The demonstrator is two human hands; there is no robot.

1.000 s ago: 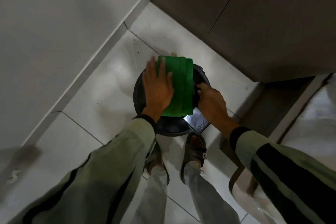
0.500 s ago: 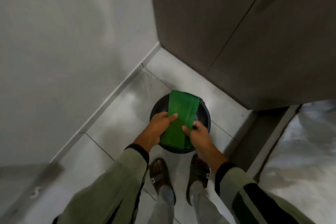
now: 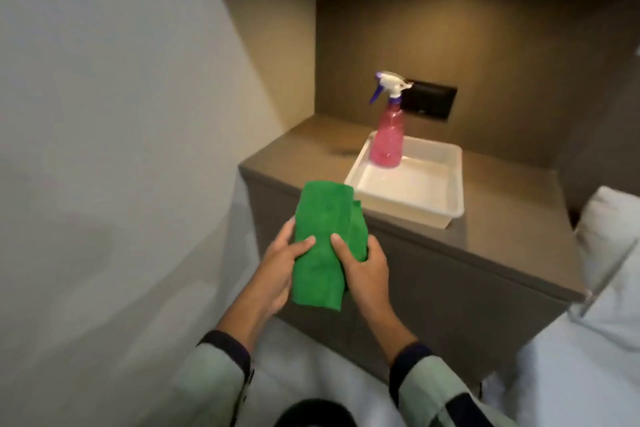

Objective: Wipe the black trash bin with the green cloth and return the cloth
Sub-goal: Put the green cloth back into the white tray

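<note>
The folded green cloth [image 3: 322, 243] is held in the air in front of me, just short of the brown cabinet's front edge. My left hand [image 3: 278, 265] grips its left side with the thumb across the front. My right hand [image 3: 363, 263] grips its right side. Only the top rim of the black trash bin [image 3: 313, 413] shows, at the bottom edge of the view between my sleeves.
A white plastic tray [image 3: 415, 191] sits on the brown cabinet top [image 3: 502, 218] with a pink spray bottle [image 3: 387, 135] standing in its far left corner. A grey wall runs along the left. White bedding [image 3: 606, 305] lies at the right.
Both hands lifted the cloth off the bin lid up to cabinet height. My view rose from the floor to the cabinet top, so the tray and bottle came into sight.
</note>
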